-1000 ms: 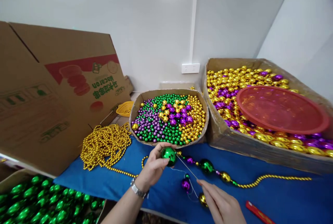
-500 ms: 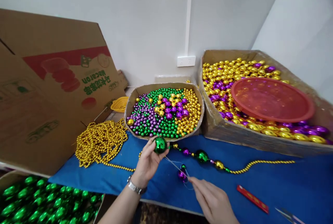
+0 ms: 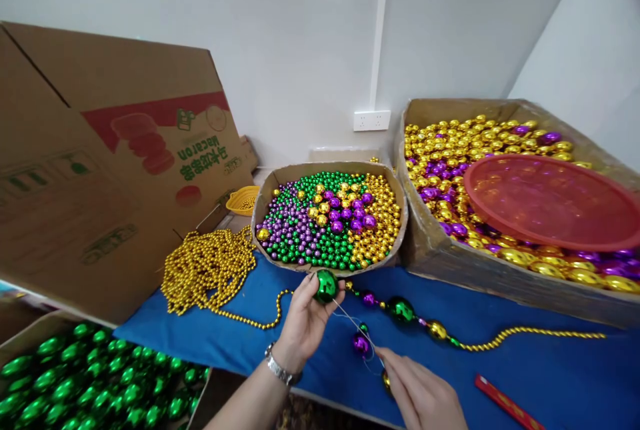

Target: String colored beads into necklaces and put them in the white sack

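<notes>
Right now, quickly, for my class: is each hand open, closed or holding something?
Left hand: closed around a large green bead.
Right hand: closed, pinching a thin pale strand; thread or needle, cannot tell.

A shiny, round green bead (image 3: 327, 287) is held in the left hand (image 3: 303, 320). A thin pale strand (image 3: 350, 319) slants straight down from beside it to the right hand (image 3: 423, 387). A smaller, glossy purple bead (image 3: 361, 344) lies near the strand.
</notes>
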The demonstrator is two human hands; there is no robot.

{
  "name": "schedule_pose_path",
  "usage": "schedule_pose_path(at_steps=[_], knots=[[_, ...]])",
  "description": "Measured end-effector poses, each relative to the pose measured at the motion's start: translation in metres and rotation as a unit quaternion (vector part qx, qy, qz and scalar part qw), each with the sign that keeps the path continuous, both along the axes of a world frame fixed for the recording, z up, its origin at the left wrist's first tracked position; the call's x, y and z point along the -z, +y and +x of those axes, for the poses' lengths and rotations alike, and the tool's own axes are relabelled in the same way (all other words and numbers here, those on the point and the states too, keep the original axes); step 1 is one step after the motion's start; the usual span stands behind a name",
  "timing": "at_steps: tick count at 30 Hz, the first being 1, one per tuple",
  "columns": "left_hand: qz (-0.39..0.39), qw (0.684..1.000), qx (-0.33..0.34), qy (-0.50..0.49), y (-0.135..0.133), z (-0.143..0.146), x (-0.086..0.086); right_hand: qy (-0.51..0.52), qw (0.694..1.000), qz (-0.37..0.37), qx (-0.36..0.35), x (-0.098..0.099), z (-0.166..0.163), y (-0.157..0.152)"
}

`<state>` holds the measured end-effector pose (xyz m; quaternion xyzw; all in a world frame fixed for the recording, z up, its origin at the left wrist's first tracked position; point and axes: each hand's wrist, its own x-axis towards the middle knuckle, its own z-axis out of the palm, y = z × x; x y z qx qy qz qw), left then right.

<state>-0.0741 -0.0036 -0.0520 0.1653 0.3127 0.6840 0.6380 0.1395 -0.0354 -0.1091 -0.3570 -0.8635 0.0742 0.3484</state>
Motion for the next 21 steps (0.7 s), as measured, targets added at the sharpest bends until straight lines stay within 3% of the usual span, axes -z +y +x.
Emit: schedule_pose_path(at_steps=[7, 12, 21], knots=[[0.058, 0.98, -0.011, 0.188, -0.012, 0.014, 0.007, 0.006, 1.0, 0.007, 0.021, 0.0, -0.008, 0.005], [0.044, 0.987, 0.073, 0.136, -0.014, 0.017, 0.006, 0.029, 1.0, -0.007, 0.007, -0.001, -0.01, 0.009], [0.077, 0.977, 0.056, 0.19, -0.006, 0.021, 0.003, 0.037, 0.998, 0.032, 0.027, 0.003, -0.009, 0.013]])
